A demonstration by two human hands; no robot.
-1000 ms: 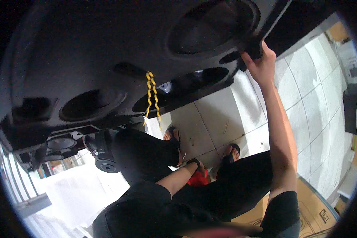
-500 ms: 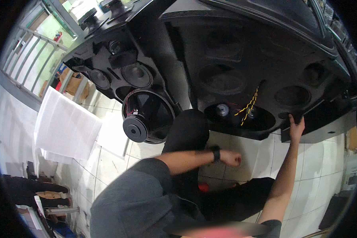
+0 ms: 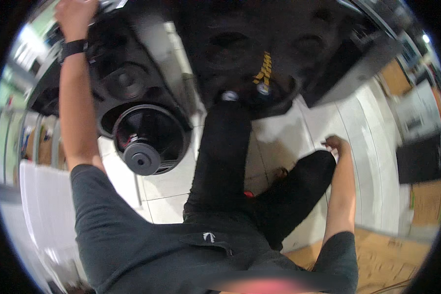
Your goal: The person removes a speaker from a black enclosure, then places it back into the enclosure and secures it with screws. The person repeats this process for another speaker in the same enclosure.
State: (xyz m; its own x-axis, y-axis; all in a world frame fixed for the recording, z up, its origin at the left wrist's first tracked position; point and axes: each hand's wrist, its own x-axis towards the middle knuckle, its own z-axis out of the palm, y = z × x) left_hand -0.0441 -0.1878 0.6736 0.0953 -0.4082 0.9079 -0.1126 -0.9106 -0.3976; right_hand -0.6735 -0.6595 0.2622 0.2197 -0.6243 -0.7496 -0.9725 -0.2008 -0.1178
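My left hand (image 3: 76, 13) reaches up to the top of the left black speaker cabinet (image 3: 90, 93). Its fingers run out of the picture, so whether they hold anything is hidden. A dark band circles that wrist. My right hand (image 3: 335, 143) hangs by my right knee, holding nothing, its fingers partly spread. Low on the left cabinet, a large woofer (image 3: 142, 158) sits with its round magnet facing out. In the right black cabinet (image 3: 284, 36) are several round openings. Yellow-and-black twisted wires (image 3: 265, 68) hang there above its lower opening.
White foam sheets (image 3: 51, 206) stand at the left by a metal railing (image 3: 7, 142). Pale floor tiles (image 3: 166, 191) lie under my legs. Cardboard (image 3: 372, 252) is spread at the lower right, with boxes (image 3: 419, 115) and a black panel (image 3: 419, 159) along the right side.
My left hand has risen from between my knees to the left cabinet's top. My right hand has left the right cabinet's lower edge and dropped beside my knee. The view has shifted.
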